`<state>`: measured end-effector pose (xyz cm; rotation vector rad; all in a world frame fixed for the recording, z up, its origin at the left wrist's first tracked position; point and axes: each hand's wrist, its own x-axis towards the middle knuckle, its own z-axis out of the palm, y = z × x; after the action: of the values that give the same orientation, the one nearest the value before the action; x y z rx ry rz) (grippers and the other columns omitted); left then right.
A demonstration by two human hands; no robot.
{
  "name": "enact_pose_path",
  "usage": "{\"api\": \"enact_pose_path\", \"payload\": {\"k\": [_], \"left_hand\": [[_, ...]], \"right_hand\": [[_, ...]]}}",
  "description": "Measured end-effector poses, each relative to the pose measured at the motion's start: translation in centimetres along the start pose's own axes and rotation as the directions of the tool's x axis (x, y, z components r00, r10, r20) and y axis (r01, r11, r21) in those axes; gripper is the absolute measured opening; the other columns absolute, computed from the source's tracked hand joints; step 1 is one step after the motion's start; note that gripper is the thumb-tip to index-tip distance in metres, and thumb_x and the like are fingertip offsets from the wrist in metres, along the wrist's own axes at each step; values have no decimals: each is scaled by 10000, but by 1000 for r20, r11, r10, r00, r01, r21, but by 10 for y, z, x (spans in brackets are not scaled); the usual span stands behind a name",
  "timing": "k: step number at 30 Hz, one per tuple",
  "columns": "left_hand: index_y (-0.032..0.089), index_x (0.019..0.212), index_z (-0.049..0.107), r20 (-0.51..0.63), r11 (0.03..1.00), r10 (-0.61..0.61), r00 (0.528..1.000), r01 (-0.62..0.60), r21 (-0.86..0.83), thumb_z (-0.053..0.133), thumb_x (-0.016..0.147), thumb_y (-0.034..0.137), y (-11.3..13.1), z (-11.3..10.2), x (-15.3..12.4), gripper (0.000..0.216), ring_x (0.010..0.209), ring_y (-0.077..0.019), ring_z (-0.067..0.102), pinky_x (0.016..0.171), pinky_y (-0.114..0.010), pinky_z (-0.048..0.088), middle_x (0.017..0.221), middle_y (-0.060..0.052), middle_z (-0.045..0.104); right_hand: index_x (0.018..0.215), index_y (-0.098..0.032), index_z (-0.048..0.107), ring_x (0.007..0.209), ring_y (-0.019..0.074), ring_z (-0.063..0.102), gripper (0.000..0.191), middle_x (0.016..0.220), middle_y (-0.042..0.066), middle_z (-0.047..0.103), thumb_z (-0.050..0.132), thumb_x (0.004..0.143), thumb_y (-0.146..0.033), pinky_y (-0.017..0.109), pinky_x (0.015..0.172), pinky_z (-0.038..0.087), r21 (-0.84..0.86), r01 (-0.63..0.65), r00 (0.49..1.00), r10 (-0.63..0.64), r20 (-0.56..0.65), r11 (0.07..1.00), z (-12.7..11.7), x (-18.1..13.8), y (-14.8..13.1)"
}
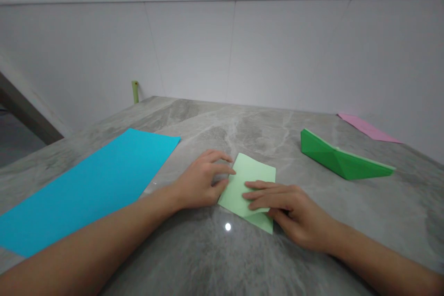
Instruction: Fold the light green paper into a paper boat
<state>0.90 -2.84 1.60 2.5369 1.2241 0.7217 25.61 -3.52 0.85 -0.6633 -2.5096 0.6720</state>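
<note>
A folded light green paper (250, 176) lies on the grey marble table (222, 259) in front of me. My left hand (201, 180) rests at its left edge, fingers curled, with fingertips and thumb pinching that edge. My right hand (287, 208) lies over the paper's lower right part, fingers stretched flat and pressing it down.
A large cyan sheet (90, 185) lies flat to the left. A dark green folded paper boat (342, 157) sits to the right, a pink sheet (367, 128) behind it by the wall. A small green object (135, 91) stands at the far left corner. White walls enclose the table.
</note>
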Motion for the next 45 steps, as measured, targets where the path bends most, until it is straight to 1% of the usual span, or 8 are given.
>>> {"api": "enact_pose_path", "payload": {"k": [3,8,15,22,27,34,41,45], "left_hand": [[248,1240,589,222,990,138,965,-128,-60,588,826,304,-7,-4,0,418,1381,-296,257,1114,-486,225,1432,-60,437],[332,1400,386,460,992,124,879,-105,-67,595,812,483,-3,-10,-2,641,1409,-381,76,1091,-637,64,1541,-39,229],[297,1441,299,509,992,125,852,-123,-37,581,802,504,11,-12,-3,729,1408,-391,83,1033,-718,14,1553,-95,158],[229,1466,239,489,981,195,850,-182,-74,603,771,501,21,-9,-6,830,1395,-402,148,1057,-692,36,1540,-141,194],[211,1471,226,482,979,200,853,-190,-68,615,737,522,29,-5,-8,887,1395,-388,170,1089,-643,63,1530,-157,221],[100,1486,117,496,989,125,859,-149,9,563,730,628,30,3,-10,1024,1398,-406,-10,1083,-645,-6,1535,-221,34],[147,1491,69,508,975,221,832,-201,-94,605,743,508,37,-1,-10,989,1419,-327,94,1097,-619,-20,1543,-187,65],[135,1490,82,509,989,142,849,-144,-36,610,717,558,39,3,-13,1027,1414,-356,17,1086,-633,-28,1539,-204,27]], "right_hand": [[977,-221,676,1126,213,598,302,1011,41,729,476,824,-54,411,952,493,85,49,999,-47,-24,995,-3,-2,-1],[963,-199,677,973,207,652,240,924,63,727,491,847,-102,355,845,525,120,108,989,-95,-111,987,-4,-4,0],[849,-170,651,643,149,628,146,720,42,674,508,875,-157,265,616,493,67,5,970,11,-242,998,2,-3,0],[844,-185,646,599,100,617,113,701,-7,676,551,853,-125,197,584,454,16,12,947,-6,-321,1000,4,-4,-6],[858,-192,646,594,91,592,120,689,-19,658,540,863,-136,197,590,441,29,-9,960,17,-278,1000,5,-1,-6],[825,-187,643,666,133,588,103,701,7,642,546,859,-184,246,626,444,-12,-61,958,56,-282,998,8,5,-3],[882,-204,659,668,116,625,121,765,-6,695,539,872,-197,225,640,459,14,-114,961,114,-253,993,10,4,-13],[865,-207,669,705,133,639,136,793,-2,710,537,877,-237,243,672,461,23,-197,962,198,-190,980,12,7,-13]]}}
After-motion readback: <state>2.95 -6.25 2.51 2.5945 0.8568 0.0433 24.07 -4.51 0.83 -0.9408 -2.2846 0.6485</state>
